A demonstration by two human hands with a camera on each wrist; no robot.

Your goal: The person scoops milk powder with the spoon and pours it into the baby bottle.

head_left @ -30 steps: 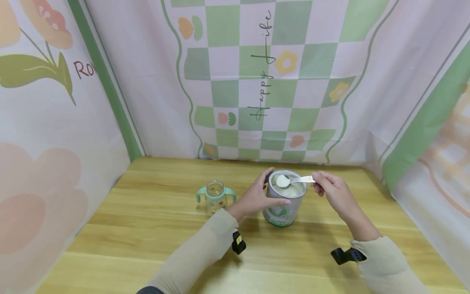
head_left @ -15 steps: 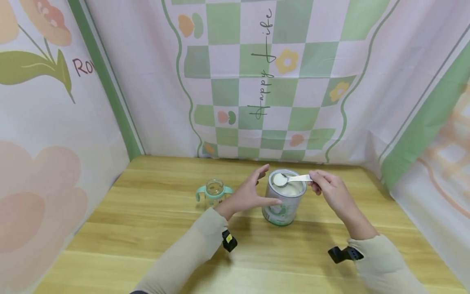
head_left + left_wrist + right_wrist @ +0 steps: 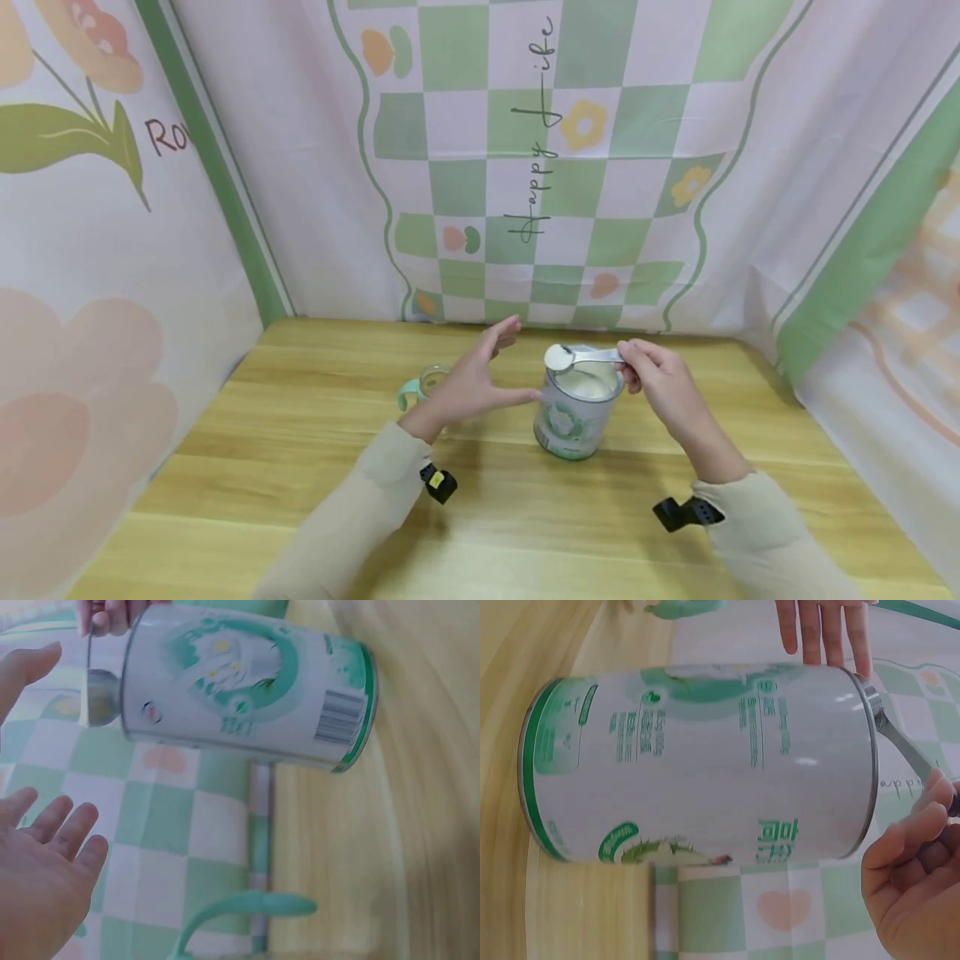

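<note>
R hand (image 3: 660, 377) pinched the spoon (image 3: 584, 357) of powder (image 3: 558, 357) at the L edge of the tin (image 3: 573, 427) on the table (image 3: 540, 533), L hand (image 3: 467, 383) spread wide and empty alongside, half-hiding the bottle (image 3: 432, 378), so a tilt or knock vs. that hand prob. could've spilled some.

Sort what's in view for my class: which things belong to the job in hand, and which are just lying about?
Part of the job:
metal spoon, held in the right fingers
white powder on it
open tin
two-handled bottle, probably

Just surroundings:
wooden table
checkered cloth
black wrist devices
</note>
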